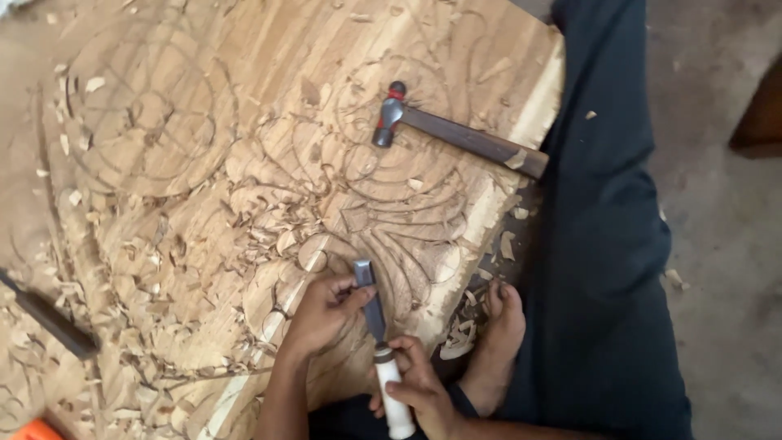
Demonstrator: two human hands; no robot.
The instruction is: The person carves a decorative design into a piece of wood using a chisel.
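Under my left hand (322, 314) the pale carved wooden panel (244, 147) is raw, matt and rough, strewn with curled wood shavings (187, 253). My right hand (415, 387) grips the smooth, glossy white handle of a chisel (381, 350) with a dull grey metal blade. Beyond it on the panel, the dark-handled hammer (456, 134) shows worn wood and a matt steel head. Right of the panel, my trousers (603, 244) are dark matt cloth.

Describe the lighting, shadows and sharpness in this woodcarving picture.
Head view: soft, even light, no glare; faint shadows under the hammer and both hands, left hand, right hand; the chisel looks slightly soft; the panel fades blurry toward the top-left corner.
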